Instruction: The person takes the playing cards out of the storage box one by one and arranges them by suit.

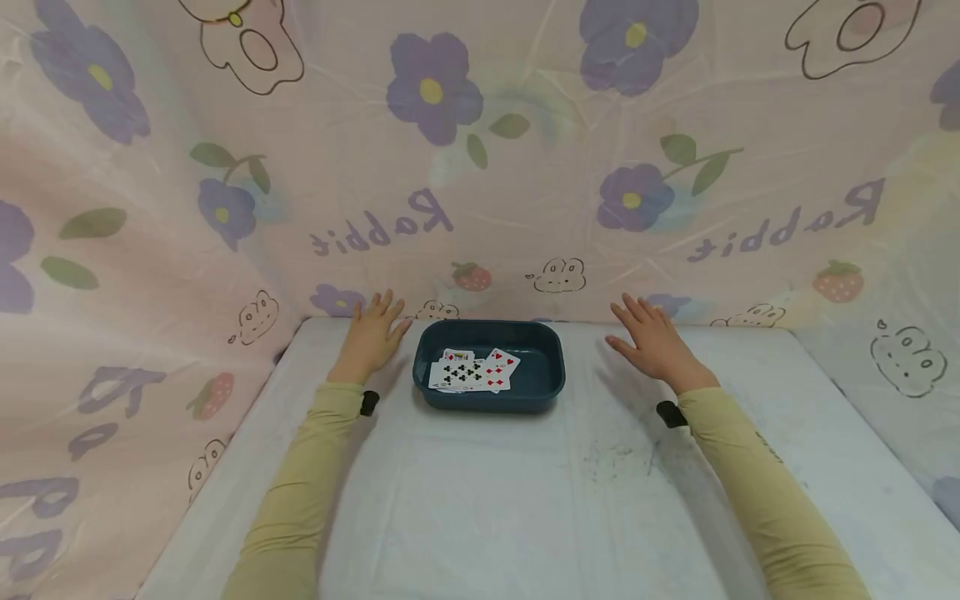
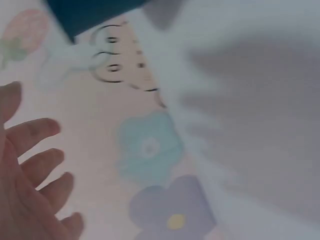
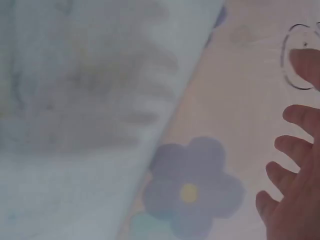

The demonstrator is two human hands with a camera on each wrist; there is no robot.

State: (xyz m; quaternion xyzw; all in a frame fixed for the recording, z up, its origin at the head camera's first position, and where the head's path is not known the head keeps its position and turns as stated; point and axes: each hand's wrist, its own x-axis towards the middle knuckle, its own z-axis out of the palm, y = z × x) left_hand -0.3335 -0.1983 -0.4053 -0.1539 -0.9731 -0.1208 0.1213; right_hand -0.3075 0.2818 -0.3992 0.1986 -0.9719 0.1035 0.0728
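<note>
A dark teal rectangular tub stands near the back of the white table. Several playing cards lie overlapped inside it, toward its left side, faces up with clubs and red suits showing. My left hand is left of the tub with its fingers spread and holds nothing. On the other side, apart from the tub, my right hand has its fingers extended and is bare of any object. In the left wrist view the tub's corner shows at the top.
The table is covered in white cloth, with dark smudges at right of centre. A patterned curtain with flowers and rabbits rises behind the back edge and along both sides. Both wrists carry small black straps.
</note>
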